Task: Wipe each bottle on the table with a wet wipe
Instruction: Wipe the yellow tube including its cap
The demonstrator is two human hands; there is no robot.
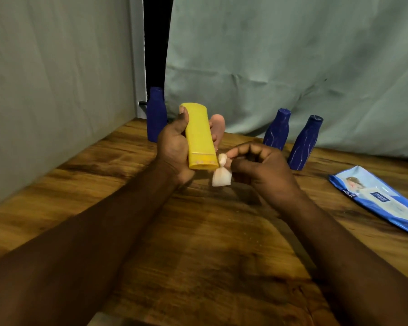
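Between left hand (174, 147) fingers and thumb sits the gripped yellow bottle (199, 137); right hand (264, 168) fingertips pinch a wet wipe (222, 176) just beside its lower end

Left hand (174, 147) grips a flat yellow plastic bottle (199, 137) above a wooden table (210, 243); right hand (264, 165) pinches a crumpled white wet wipe (222, 176) beside its base.

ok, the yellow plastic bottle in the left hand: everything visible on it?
The flat yellow plastic bottle is opaque and slab-sided, its rounded end pointing away and up. A seam sets off a short band with faint pinkish marks at the near end. It is held tilted above the wooden table. The left hand grips it, thumb along its left edge, fingers curled behind. The crumpled white wipe, pinched by the right hand, seems to touch its near right corner.
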